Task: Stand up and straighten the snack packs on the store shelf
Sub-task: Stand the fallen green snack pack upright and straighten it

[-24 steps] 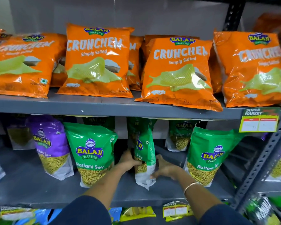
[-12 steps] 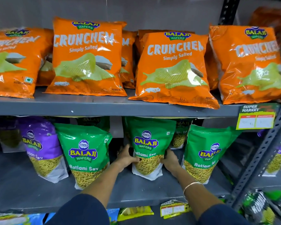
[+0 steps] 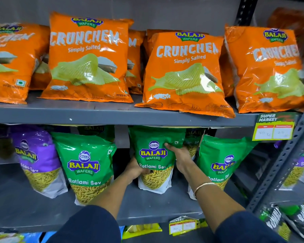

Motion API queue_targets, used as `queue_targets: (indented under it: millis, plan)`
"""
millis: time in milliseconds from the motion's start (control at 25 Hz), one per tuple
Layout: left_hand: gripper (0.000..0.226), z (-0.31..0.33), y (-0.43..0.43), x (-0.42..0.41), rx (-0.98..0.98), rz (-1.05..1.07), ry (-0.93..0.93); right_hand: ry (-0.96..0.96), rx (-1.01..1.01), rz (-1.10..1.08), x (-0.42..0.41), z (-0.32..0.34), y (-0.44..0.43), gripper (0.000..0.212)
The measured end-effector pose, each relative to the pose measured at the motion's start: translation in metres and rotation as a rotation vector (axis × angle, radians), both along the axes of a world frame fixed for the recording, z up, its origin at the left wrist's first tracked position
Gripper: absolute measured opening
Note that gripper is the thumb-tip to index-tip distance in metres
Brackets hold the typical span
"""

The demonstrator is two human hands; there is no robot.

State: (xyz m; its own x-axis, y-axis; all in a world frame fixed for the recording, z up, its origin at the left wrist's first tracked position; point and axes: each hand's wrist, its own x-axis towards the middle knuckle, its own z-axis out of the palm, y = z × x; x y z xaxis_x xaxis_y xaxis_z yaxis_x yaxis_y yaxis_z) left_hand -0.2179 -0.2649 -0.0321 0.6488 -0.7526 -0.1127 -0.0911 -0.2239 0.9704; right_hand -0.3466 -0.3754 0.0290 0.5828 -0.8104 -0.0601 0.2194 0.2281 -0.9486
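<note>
A green Ratlami Sev pack (image 3: pixel 154 151) stands upright and faces front in the middle of the lower shelf (image 3: pixel 156 204). My left hand (image 3: pixel 135 170) grips its lower left side. My right hand (image 3: pixel 180 155) holds its right edge, thumb across the front. Two more green Ratlami Sev packs stand beside it, one to the left (image 3: pixel 85 165) and one to the right (image 3: pixel 223 158). A purple Aloo Sev pack (image 3: pixel 33 155) leans at the far left. Further green packs sit behind, mostly hidden.
Orange Crunchem chip bags (image 3: pixel 184 71) line the upper shelf (image 3: pixel 112 116), leaning back. A price tag (image 3: pixel 274 128) hangs at that shelf's right end. A perforated grey upright (image 3: pixel 288 155) borders the right side. More packs lie on shelves below and to the right.
The middle green pack was turned from edge-on to face front and stands upright. My right hand slid up its right edge; my left hand stays low on its left side.
</note>
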Motion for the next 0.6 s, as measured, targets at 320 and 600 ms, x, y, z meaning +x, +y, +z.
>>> queue_targets:
  millis: [320, 600]
  plan:
    - [0.089, -0.025, 0.008, 0.006, 0.089, -0.103, 0.017, 0.320, -0.181, 0.348, -0.009, -0.061, -0.011, 0.066]
    - [0.086, -0.039, 0.023, -0.015, 0.144, 0.002, -0.061, 0.358, -0.174, 0.374, -0.031, -0.068, 0.008, 0.058]
